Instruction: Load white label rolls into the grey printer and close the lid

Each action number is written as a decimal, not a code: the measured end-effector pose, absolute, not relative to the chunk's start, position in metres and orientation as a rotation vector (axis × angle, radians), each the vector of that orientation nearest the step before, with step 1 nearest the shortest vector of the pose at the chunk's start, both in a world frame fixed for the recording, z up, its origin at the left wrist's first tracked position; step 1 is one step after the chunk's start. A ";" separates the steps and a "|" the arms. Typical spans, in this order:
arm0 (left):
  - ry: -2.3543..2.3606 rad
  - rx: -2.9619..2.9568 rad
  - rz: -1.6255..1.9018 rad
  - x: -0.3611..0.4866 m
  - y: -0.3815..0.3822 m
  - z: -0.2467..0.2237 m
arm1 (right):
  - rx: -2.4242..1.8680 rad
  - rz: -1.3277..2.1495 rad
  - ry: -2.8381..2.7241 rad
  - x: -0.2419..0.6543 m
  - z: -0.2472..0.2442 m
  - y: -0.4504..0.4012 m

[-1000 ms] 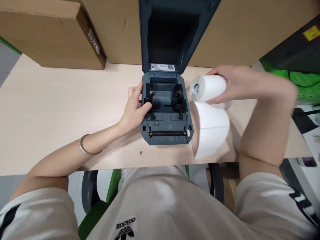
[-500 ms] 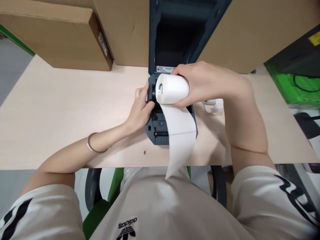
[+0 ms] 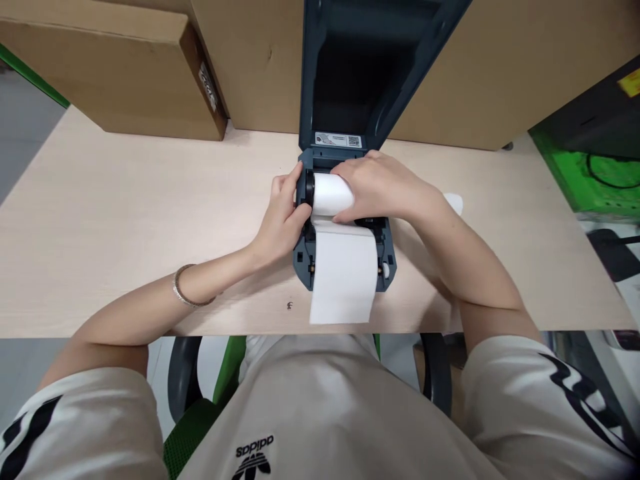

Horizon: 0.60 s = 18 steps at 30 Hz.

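A dark blue-grey label printer [image 3: 303, 270] stands on the table with its lid [image 3: 345, 73] raised at the back. Inside its bay lies a white label roll [image 3: 330, 194], its left end against a black holder. The loose strip [image 3: 345, 273] runs from the roll over the printer's front and ends near the table edge. My right hand [image 3: 367, 187] is closed around the right end of the roll, hiding that end. My left hand [image 3: 283, 217] grips the printer's left side, thumb and fingers on the rim beside the black holder.
On the pale wooden table [image 3: 150, 220], a flat cardboard box [image 3: 160, 87] stands at the back left. More cardboard forms a wall behind the printer. A small dark scrap [image 3: 289, 305] lies near the front edge. A white piece [image 3: 454, 203] shows partly behind my right forearm.
My right hand has lowered the label roll from above the printer into its bay. The strip now lies straighter over the front. My left hand has stayed on the printer's side.
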<state>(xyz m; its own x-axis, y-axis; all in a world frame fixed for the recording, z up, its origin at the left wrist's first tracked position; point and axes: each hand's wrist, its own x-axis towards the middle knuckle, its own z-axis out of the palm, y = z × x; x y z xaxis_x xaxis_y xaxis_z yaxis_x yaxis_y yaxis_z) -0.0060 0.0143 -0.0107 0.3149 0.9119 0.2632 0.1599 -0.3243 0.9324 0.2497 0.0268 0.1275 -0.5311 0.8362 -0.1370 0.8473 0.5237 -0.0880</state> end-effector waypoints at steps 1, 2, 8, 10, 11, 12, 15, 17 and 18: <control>0.979 1.721 1.090 -0.006 0.014 -0.010 | 1.474 -0.205 2.722 0.253 0.127 0.020; 0.986 1.731 1.094 -0.006 0.013 -0.010 | 1.474 -0.188 2.770 0.256 0.127 0.011; 1.001 1.786 1.114 -0.007 0.012 -0.006 | 1.341 -0.312 2.973 0.264 0.133 -0.080; 0.993 1.785 1.121 -0.007 0.012 -0.004 | 1.257 -0.326 3.032 0.262 0.123 -0.106; 0.996 1.780 1.123 -0.007 0.011 -0.003 | 1.224 -0.324 3.043 0.260 0.117 -0.116; 1.003 1.772 1.120 -0.006 0.011 -0.002 | 1.201 -0.323 3.042 0.259 0.110 -0.123; 1.039 1.745 1.119 -0.005 0.010 -0.003 | 1.202 -0.314 3.013 0.255 0.093 -0.135; 1.042 1.731 1.122 -0.005 0.009 -0.004 | 1.221 -0.308 3.031 0.256 0.089 -0.134; 1.033 1.720 1.127 -0.005 0.009 -0.005 | 1.207 -0.338 3.047 0.257 0.091 -0.130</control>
<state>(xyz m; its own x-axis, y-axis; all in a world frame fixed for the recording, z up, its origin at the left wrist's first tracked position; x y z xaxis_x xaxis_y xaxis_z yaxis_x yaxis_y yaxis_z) -0.0051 0.0092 -0.0050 0.2646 0.9241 0.2759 0.1946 -0.3313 0.9232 0.2571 -0.1305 0.0909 -0.7213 0.6894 0.0662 0.6582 0.7121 -0.2444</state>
